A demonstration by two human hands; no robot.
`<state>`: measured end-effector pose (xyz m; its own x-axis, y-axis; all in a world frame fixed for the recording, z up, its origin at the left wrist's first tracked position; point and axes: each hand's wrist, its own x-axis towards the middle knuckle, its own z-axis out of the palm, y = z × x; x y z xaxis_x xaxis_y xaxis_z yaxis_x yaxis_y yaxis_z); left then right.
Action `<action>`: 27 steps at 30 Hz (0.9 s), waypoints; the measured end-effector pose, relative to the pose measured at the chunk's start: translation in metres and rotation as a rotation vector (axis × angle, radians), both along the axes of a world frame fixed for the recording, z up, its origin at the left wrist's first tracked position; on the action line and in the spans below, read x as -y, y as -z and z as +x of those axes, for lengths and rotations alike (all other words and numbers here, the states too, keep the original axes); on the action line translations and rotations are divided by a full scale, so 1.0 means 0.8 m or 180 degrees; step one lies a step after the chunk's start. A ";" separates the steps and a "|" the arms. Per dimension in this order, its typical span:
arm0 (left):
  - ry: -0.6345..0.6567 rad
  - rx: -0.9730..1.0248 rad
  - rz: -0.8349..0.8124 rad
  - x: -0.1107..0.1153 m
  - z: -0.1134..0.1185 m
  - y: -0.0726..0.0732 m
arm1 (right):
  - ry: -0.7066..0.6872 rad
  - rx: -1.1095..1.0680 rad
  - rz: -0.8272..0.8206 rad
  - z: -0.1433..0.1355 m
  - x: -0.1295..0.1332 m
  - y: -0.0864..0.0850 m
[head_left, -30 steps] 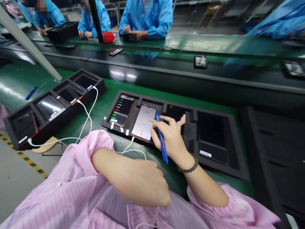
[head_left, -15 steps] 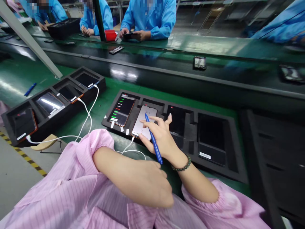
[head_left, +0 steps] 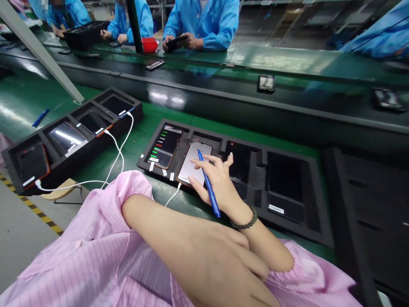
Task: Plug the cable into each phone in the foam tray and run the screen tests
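Observation:
My right hand (head_left: 220,183), with a dark bead bracelet on its wrist, holds a blue pen (head_left: 208,184) between its fingers. Thumb and fingertips are over the light screen of a phone (head_left: 188,164) lying in a black foam tray (head_left: 315,194). A white cable (head_left: 173,195) is plugged into that phone's lower end. To its left, another phone (head_left: 164,147) shows green, white and red text lines. Two dark-screened phones lie further right, in the same tray. My left hand (head_left: 223,264) is low in front, near my right forearm, back upward; its fingertips are blurred and partly cut off.
A second foam tray (head_left: 68,164) at the left holds several phones, three with white cables. Another blue pen (head_left: 40,117) lies beyond it. A black tray (head_left: 377,187) stands at the right. Behind runs a conveyor (head_left: 207,81) carrying devices; people in blue coats (head_left: 204,21) sit across it.
My left hand has moved right and nearer the camera, its fingers reaching further across. My right hand keeps the pen over the same phone. Across the line, a person's dark device has tilted.

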<state>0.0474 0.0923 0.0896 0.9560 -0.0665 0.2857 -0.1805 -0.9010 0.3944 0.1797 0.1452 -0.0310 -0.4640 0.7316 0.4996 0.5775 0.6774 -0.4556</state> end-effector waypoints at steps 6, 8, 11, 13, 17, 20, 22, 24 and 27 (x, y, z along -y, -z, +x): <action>0.0603 -0.0287 -0.0154 -0.013 0.003 -0.016 | 0.0014 -0.0028 0.0063 0.000 0.001 0.000; 0.0654 -0.0324 -0.0186 -0.014 0.003 -0.022 | -0.0003 -0.0053 0.0121 0.000 0.001 0.000; 0.0540 -0.0131 -0.0165 -0.013 0.002 -0.025 | -0.0018 -0.0025 0.0143 -0.001 0.001 -0.002; 0.0464 -0.0055 -0.0156 -0.012 0.001 -0.025 | -0.0024 0.0025 0.0128 -0.001 0.002 -0.002; 0.0399 -0.0105 -0.0199 -0.011 -0.003 -0.021 | -0.0068 0.0118 0.0161 -0.001 0.002 -0.003; 0.0317 0.0055 -0.0165 -0.010 -0.009 -0.017 | -0.0134 0.0157 0.0183 0.000 0.003 -0.004; 0.0165 -0.0039 -0.0075 -0.007 -0.013 -0.014 | -0.0147 0.0165 0.0180 0.001 0.003 -0.005; -0.0031 -0.0288 -0.0029 -0.003 -0.015 -0.008 | -0.0156 0.0149 0.0194 0.001 0.003 -0.005; -0.0250 -0.0567 -0.0061 0.002 -0.017 0.001 | -0.0184 0.0087 0.0205 0.001 0.003 -0.004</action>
